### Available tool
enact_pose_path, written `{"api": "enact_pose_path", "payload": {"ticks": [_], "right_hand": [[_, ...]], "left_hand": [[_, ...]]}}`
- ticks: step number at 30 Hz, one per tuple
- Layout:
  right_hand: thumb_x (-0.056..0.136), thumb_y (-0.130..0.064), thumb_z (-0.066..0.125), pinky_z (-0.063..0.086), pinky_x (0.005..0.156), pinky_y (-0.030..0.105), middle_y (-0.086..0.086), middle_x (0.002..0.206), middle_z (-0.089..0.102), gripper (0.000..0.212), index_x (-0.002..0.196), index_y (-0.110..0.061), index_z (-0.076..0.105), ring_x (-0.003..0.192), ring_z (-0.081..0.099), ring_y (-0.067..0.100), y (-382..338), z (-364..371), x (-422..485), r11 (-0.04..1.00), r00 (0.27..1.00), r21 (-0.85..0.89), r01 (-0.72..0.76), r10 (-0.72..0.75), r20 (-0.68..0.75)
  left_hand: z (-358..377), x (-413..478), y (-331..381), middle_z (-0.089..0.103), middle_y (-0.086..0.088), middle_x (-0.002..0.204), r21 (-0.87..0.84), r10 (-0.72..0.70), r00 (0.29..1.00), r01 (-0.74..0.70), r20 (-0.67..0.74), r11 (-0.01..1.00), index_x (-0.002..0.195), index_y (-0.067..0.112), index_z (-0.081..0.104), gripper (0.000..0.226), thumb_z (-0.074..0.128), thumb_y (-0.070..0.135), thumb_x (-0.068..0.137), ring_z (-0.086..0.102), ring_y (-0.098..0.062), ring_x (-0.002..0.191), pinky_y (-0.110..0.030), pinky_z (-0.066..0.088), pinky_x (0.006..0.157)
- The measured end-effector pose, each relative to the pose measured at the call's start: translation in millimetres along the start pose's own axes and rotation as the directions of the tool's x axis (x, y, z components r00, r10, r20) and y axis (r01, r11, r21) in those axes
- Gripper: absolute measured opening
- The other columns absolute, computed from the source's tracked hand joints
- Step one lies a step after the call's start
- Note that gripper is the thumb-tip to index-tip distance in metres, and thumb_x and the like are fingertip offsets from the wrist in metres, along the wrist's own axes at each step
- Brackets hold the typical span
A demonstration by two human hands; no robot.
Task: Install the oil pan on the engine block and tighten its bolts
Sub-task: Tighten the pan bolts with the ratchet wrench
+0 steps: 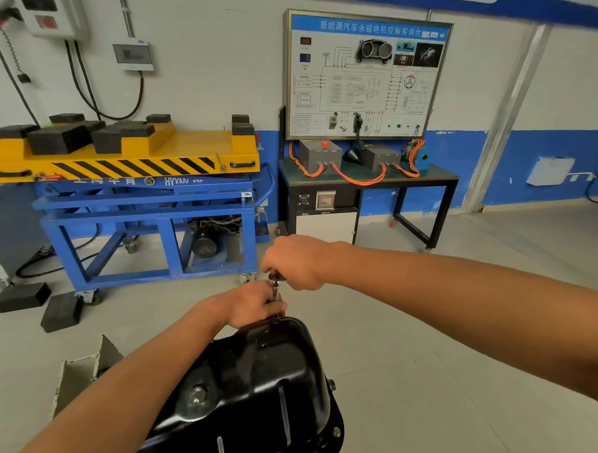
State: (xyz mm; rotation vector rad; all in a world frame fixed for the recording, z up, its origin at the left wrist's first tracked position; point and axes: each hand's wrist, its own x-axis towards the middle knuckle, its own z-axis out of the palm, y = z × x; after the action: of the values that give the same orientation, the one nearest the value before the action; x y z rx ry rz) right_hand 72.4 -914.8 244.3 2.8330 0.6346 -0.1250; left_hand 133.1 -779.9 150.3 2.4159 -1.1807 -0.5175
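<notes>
Gripping a chrome tool (275,289) upright at the far rim of the pan (263,382), the left hand (256,305) curls round its shaft. The right hand (297,260) pinches its top.

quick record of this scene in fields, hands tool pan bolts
oil pan: black, domed side up, lower centre
tool: chrome shaft, upright at the pan's far edge
left hand: grips the shaft low
right hand: grips the tool's top
flange bolts: two visible on near right flange
behind: blue lift cart, yellow top
</notes>
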Motion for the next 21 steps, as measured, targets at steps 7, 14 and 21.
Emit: {"api": "enact_pose_path", "payload": {"ticks": [7, 14, 21], "right_hand": [[0.085, 0.005, 0.059, 0.050, 0.087, 0.046, 0.010, 0.108, 0.067, 0.042, 0.123, -0.012, 0.066, 0.097, 0.062, 0.028, 0.3, -4.2, -3.3, 0.976, 0.991, 0.194, 0.096, -0.113, 0.075], [0.089, 0.004, 0.056, 0.044, 0.083, 0.037, 0.017, 0.128, 0.058, 0.052, 0.140, -0.009, 0.054, 0.121, 0.050, 0.032, 3.2, -6.9, -2.8, 0.990, 0.996, 0.138, 0.038, -0.049, 0.077], [0.086, -0.029, 0.072, 0.044, 0.054, 0.035, 0.005, 0.071, 0.054, 0.028, 0.074, -0.011, 0.053, 0.065, 0.053, 0.023, -3.3, -5.6, 0.9, 0.994, 0.996, 0.066, -0.090, 0.089, 0.016]], "left_hand": [[-0.3, -2.9, 0.7, 0.071, -0.007, 0.102, 0.006, -0.022, 1.000, 0.022, 0.009, 1.000, 0.100, 0.006, 0.074, 0.036, 0.050, 0.032, 0.104, 0.064, -0.019, 0.096, -0.040, 0.048, 0.096], [1.7, -2.9, -1.3, 0.073, -0.009, 0.095, -0.012, -0.039, 0.999, 0.039, -0.006, 0.999, 0.090, 0.002, 0.073, 0.039, 0.052, 0.032, 0.102, 0.066, -0.022, 0.090, -0.042, 0.049, 0.092], [5.4, -1.8, -4.5, 0.058, -0.012, 0.076, -0.032, -0.018, 0.998, 0.017, -0.054, 0.999, 0.069, 0.010, 0.058, 0.047, 0.054, 0.046, 0.100, 0.053, -0.014, 0.069, -0.032, 0.045, 0.072]]}}
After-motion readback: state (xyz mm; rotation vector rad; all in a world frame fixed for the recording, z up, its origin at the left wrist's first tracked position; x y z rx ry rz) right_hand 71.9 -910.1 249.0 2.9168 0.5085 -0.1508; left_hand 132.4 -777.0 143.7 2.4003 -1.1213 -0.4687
